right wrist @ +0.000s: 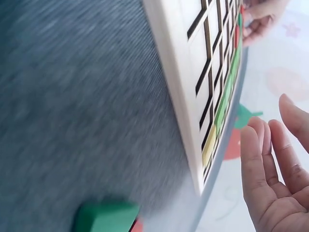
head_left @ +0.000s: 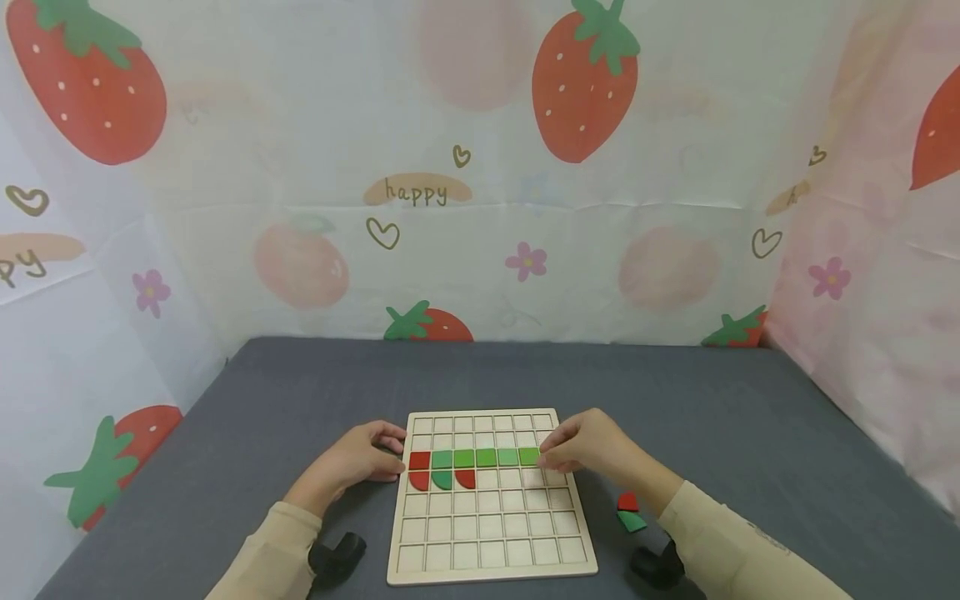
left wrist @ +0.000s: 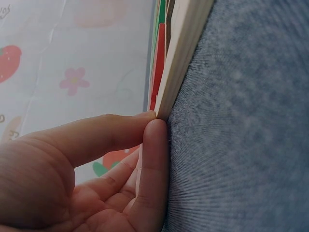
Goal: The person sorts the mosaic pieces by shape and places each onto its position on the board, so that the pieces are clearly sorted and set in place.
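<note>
A pale wooden grid board [head_left: 491,567] lies on the grey cloth. One row of it holds a red square tile [head_left: 420,460] and several green square tiles [head_left: 486,457]; a yellow tile [right wrist: 208,146] shows at the right end in the right wrist view. Below that row sit rounded red and green pieces [head_left: 442,480]. My left hand [head_left: 356,458] holds the board's left edge, thumb and index fingertips meeting at it. Over the right end of the tile row hovers my right hand [head_left: 588,446], with a gap between thumb and fingers and nothing in it.
To the right of the board, a loose red piece [head_left: 627,502] and a green piece [head_left: 632,522] lie close to the right forearm. Dark curved objects [head_left: 337,558] sit at both wrists. A strawberry-print curtain [head_left: 570,208] stands behind the table.
</note>
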Available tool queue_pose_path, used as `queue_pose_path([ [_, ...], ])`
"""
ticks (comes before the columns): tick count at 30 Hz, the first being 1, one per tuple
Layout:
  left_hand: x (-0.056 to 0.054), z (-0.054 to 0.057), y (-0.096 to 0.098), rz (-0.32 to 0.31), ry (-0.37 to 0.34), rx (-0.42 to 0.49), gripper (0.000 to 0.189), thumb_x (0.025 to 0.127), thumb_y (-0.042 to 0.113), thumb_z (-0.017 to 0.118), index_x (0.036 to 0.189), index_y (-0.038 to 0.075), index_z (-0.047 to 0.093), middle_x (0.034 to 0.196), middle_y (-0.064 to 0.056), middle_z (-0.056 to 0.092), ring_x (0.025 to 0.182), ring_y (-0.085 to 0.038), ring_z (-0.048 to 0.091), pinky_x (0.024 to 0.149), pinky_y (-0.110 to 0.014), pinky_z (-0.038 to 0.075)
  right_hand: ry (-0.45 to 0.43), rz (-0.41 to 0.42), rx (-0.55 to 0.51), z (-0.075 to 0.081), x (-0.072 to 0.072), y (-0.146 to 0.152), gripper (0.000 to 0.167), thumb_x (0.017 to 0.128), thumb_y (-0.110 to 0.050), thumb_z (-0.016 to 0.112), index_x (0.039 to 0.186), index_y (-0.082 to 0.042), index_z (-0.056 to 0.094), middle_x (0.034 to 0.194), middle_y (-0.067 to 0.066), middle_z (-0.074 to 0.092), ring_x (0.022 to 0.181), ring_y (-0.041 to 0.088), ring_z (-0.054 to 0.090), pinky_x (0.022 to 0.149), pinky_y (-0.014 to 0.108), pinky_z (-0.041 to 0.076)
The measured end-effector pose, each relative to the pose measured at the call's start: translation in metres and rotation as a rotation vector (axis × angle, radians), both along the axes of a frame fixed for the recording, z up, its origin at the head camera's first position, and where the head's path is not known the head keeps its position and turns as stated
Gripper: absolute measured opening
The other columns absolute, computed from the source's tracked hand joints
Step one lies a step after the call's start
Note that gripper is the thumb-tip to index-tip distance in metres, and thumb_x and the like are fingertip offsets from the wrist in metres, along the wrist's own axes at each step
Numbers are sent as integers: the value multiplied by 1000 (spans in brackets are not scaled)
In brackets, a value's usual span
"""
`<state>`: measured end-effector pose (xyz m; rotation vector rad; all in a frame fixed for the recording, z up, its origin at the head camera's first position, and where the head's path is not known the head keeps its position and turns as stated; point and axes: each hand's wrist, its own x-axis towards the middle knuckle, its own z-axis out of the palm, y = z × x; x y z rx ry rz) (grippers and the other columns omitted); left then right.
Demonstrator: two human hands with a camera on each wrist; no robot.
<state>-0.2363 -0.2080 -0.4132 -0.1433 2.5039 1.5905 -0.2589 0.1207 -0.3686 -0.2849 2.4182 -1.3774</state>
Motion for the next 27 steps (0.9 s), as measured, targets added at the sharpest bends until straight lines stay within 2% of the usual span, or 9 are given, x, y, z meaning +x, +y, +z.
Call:
queue_pose_path([
  [7,0,0,-1,-15,3,13,51,80,-6,73,128,-7,54,103,-14,57,80,-15,63,72,-32,60,-23,-83,34,0,2,22,20,79,-14,82,94,-3,76,90,4,75,80,19,72,79,36,60],
  [14,1,0,0,-6,2,13,50,81,-6,72,128,-7,54,103,-14,57,80,-15,63,72,-32,61,-27,-94,27,-1,4,42,25,81,-13,81,100,1,75,92,3,75,84,18,71,80,36,60],
  [22,0,-1,-2,-6,2,-1,52,80,-5,73,128,-6,55,104,-14,57,80,-14,63,72,-32,60,0,-109,59,-6,5,61,25,80,-15,83,98,0,75,96,4,75,83,17,71,78,35,61],
  [27,1,0,-1,-15,8,6,52,79,-4,73,128,-6,55,103,-14,58,80,-15,63,72,-32,61,-17,-121,70,-8,7,73,28,80,-16,83,100,1,75,98,5,74,84,18,71,79,36,61],
])
